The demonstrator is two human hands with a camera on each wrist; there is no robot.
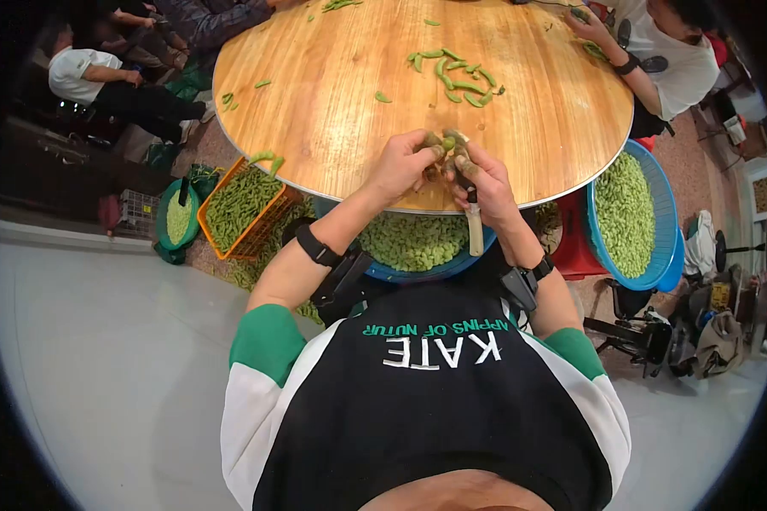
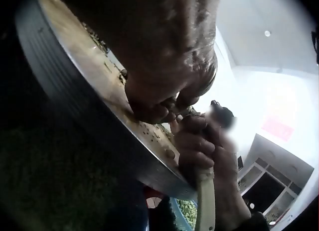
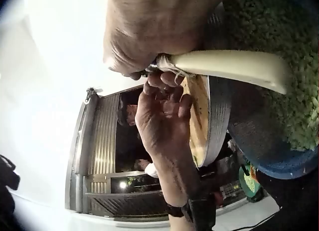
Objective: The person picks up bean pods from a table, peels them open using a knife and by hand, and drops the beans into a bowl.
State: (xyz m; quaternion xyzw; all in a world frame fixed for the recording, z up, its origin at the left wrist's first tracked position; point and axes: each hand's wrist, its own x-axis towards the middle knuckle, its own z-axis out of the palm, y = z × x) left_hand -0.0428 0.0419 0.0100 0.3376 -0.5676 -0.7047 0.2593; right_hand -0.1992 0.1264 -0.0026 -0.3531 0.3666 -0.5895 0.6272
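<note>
Both hands meet over the near edge of the round wooden table [image 1: 332, 102]. My right hand [image 1: 490, 183] grips a knife [image 1: 475, 232] whose cream handle points back toward my body; the handle [image 3: 229, 66] also shows large in the right wrist view. Between thumb and fingers, my left hand [image 1: 402, 166] pinches a green bean pod [image 1: 448, 143], close against the right fingertips. Dark stains cover the fingertips of both hands. In the left wrist view the left hand [image 2: 169, 57] hides most of the pod. Farther in on the tabletop lies a loose group of pods [image 1: 464, 85].
Below the table edge stands a blue basin of shelled beans [image 1: 413, 243]. An orange crate [image 1: 204, 217] of pods is at left, a blue tub [image 1: 601, 230] of beans at right. Another person [image 1: 665, 68] works at the far right; a dark sleeve [image 1: 213, 21] shows across the table.
</note>
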